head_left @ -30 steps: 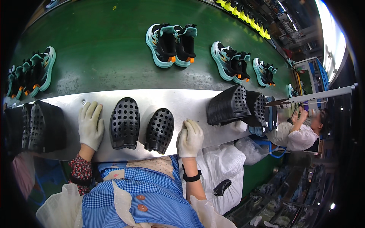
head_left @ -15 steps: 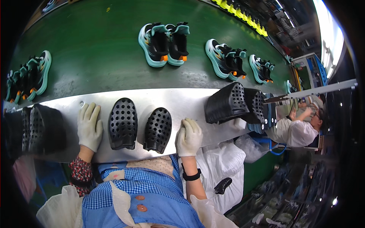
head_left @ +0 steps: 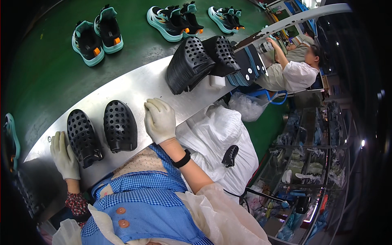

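Two black plastic shoe inserts pierced with round holes lie side by side on a metal worktop (head_left: 130,83): the left insert (head_left: 83,134) and the right insert (head_left: 119,124). My left hand (head_left: 66,157), in a pale glove, rests on the worktop just left of them, fingers stretched out. On their other side is my right hand (head_left: 160,122), also gloved, laid on the metal with its fingers together and slightly bent. Neither hand holds anything that I can see. Further right stand a nested stack of the same inserts (head_left: 190,65) and a second stack (head_left: 222,55).
Beyond the worktop runs a green belt (head_left: 134,45) carrying pairs of black and turquoise sneakers (head_left: 173,22). Blue-black flat pieces (head_left: 247,67) are piled past the stacks. A white sack (head_left: 216,139) with one loose insert (head_left: 230,156) lies at right. A co-worker (head_left: 300,73) sits beyond.
My view has swung to the right, so the worktop, inserts and sneakers appear further left and tilted. Both hands still rest on either side of the two inserts.
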`<state>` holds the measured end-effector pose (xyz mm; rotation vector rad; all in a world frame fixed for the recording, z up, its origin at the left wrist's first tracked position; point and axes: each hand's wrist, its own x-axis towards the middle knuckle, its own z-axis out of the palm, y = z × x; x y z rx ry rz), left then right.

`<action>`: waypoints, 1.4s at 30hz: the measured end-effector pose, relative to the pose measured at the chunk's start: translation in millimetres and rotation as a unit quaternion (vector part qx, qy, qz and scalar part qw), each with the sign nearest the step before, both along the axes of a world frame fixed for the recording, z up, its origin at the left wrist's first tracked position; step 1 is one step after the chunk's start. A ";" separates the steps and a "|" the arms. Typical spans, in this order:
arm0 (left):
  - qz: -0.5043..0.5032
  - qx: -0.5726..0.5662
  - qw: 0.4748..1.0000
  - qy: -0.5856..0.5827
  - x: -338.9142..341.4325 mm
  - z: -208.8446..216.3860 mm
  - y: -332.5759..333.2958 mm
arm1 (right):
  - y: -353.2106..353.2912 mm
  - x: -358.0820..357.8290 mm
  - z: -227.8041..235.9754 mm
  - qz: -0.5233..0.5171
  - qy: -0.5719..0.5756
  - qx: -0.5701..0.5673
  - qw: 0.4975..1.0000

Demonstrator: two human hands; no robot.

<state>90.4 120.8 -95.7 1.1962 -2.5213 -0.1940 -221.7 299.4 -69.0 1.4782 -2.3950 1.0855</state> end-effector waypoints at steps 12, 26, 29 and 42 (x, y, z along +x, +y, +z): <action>-0.005 -0.003 1.000 0.008 1.8 -0.8 -1.4 | -2.5 2.6 -3.9 -0.006 0.014 -0.002 1.000; 0.001 -0.002 1.000 -0.003 2.2 -1.4 -5.0 | -3.9 1.8 -3.5 -0.006 0.018 0.006 1.000; -0.001 0.004 1.000 0.004 2.1 -4.6 -3.2 | -1.7 1.4 -3.4 -0.006 -0.004 0.014 1.000; -0.004 -0.001 1.000 0.005 4.0 -1.8 -4.1 | -4.7 2.9 -0.1 -0.004 0.003 0.012 1.000</action>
